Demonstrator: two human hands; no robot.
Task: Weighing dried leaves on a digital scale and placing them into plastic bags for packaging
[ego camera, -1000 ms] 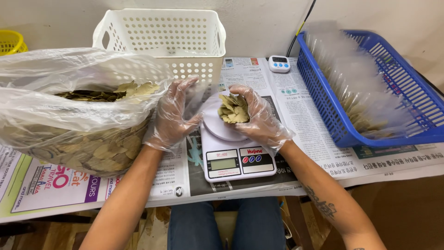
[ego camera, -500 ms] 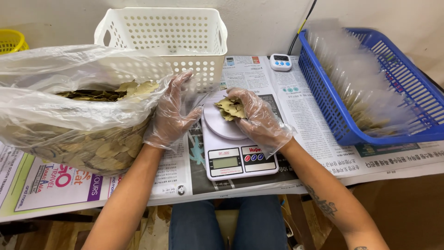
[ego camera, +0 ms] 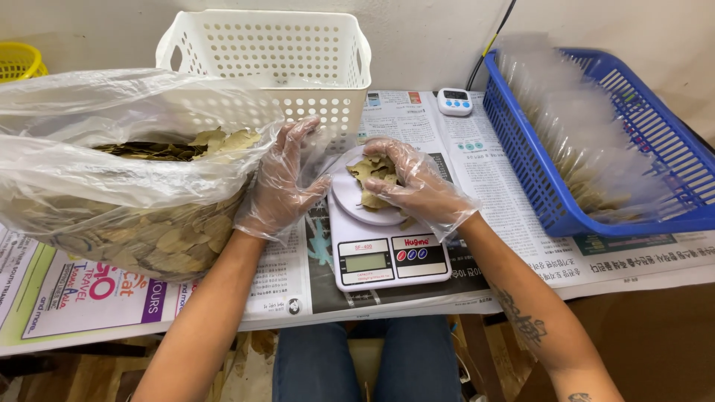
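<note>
Head view. One kitchen scale (ego camera: 383, 249) sits on the newspaper-covered tabletop (ego camera: 514, 223), its long axis running from the person toward the wall, display end nearest the person. One round white weighing platter (ego camera: 350, 201) occupies its far end. A loose pile of dried leaves (ego camera: 370, 173) lies on the platter; individual leaves point in mixed directions and cannot be counted.

The right hand (ego camera: 417, 190), in a clear disposable glove, rests over the pile with its grip partly curled on the dried leaves, fingertips pointing left. The left hand (ego camera: 279, 186), also gloved, stands upright just left of the platter, palm facing the pile, fingers extended and holding nothing, its back against the plastic bag (ego camera: 112, 171).

That single large clear bag lies on its side at left, mouth open toward the scale, filled with more dried leaves. One white perforated basket (ego camera: 268, 63) stands behind the hands against the wall. One blue basket (ego camera: 596, 141) at right holds a row of clear packets, count not determinable. One small white timer (ego camera: 454, 102) lies between the two baskets. One yellow basket (ego camera: 18, 63) shows at the upper left edge.
</note>
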